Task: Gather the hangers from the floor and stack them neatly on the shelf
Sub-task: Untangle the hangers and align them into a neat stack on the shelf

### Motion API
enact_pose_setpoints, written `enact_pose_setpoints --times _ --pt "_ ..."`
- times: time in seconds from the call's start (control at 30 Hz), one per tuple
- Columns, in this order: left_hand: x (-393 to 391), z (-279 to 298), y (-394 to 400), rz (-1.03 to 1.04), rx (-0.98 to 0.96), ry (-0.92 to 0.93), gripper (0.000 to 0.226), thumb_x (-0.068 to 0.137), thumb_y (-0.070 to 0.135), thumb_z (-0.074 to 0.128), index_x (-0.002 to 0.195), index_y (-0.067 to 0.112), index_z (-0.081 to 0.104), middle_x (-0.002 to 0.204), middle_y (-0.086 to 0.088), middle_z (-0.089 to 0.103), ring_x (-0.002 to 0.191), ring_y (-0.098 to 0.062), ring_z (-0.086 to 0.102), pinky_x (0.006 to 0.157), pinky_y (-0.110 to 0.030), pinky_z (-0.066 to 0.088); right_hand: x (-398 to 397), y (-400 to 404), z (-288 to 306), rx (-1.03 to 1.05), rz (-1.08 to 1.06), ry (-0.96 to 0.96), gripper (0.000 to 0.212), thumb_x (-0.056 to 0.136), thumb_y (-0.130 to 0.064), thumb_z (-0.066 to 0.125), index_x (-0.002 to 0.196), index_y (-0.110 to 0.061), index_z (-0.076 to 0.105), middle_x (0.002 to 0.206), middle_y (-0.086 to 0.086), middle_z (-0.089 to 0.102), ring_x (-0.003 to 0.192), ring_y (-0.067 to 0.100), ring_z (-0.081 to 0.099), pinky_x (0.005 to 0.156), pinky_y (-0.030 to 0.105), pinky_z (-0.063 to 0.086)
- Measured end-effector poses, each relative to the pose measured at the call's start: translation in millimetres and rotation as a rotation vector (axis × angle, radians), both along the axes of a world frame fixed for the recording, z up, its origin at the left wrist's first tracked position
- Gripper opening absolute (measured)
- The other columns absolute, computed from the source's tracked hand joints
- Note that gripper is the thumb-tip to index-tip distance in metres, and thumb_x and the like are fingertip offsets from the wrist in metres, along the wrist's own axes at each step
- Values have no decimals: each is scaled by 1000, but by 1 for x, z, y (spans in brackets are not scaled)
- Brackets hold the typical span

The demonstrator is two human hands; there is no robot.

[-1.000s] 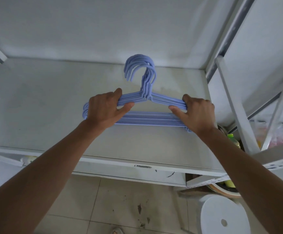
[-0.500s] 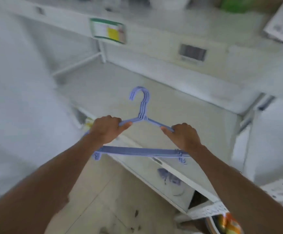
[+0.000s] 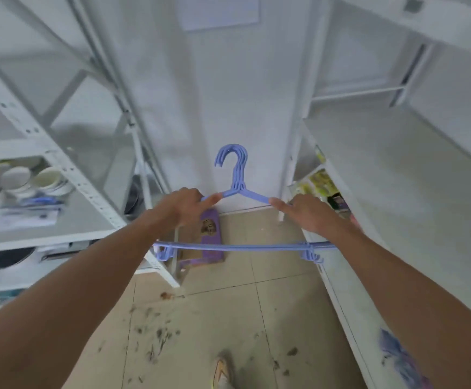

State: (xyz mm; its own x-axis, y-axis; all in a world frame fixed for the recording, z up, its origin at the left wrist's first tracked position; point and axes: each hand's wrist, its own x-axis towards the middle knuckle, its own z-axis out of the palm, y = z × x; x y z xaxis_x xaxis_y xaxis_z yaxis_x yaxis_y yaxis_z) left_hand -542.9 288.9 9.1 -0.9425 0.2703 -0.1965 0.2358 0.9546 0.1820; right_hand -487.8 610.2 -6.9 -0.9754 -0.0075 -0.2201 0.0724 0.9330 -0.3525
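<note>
A bundle of several blue plastic hangers (image 3: 238, 189) is held upright in the air over the tiled aisle, hooks pointing up. My left hand (image 3: 182, 206) grips the left shoulder of the bundle and my right hand (image 3: 310, 213) grips the right shoulder. The bottom bars (image 3: 237, 247) run across below both wrists. The white shelf board (image 3: 397, 197) lies to the right, apart from the hangers.
A white metal rack (image 3: 60, 164) at the left holds bowls (image 3: 18, 178) and papers. A purple box (image 3: 210, 234) lies on the floor near the far wall. The tiled floor (image 3: 200, 332) has scattered debris. A shoe tip (image 3: 221, 372) shows at the bottom.
The hangers were lifted off the shelf board and carried left, away from it. My view has swung from the shelf to the aisle between the racks. Both hands keep their grip.
</note>
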Motion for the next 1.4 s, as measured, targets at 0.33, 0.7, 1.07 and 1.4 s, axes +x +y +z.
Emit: enact_pose_setpoints --times 0.33,0.7,1.07,1.4 --pt "-55 -25 -9 -73 43 -77 97 68 104 10 62 15 47 62 -6 63 62 -26 63 59 -36 43 -24 -17 -3 -53 -40 -75 78 84 -94 23 64 -18 30 56 -2 32 52 18 38 59 33 30" --pt "-128 -67 60 -184 66 -145 91 75 98 15 65 15 51 62 -3 62 59 -23 61 60 -34 46 -76 45 -33 21 -128 -164 79 82 -95 13 63 -20 29 53 -2 32 45 12 33 58 31 37" --pt "-252 -53 155 -284 62 -177 81 75 100 16 61 21 31 53 3 41 49 -21 39 55 -33 34 -170 139 -41 -51 -254 -157 97 69 -105 19 67 -12 48 55 2 49 52 20 53 60 34 47" --pt "-362 -68 278 -510 59 -223 82 76 99 15 60 20 30 53 4 41 48 -18 41 53 -33 34 -219 231 -50 -44 -459 -153 86 72 -104 21 58 -19 34 47 -6 40 46 15 44 54 31 34"
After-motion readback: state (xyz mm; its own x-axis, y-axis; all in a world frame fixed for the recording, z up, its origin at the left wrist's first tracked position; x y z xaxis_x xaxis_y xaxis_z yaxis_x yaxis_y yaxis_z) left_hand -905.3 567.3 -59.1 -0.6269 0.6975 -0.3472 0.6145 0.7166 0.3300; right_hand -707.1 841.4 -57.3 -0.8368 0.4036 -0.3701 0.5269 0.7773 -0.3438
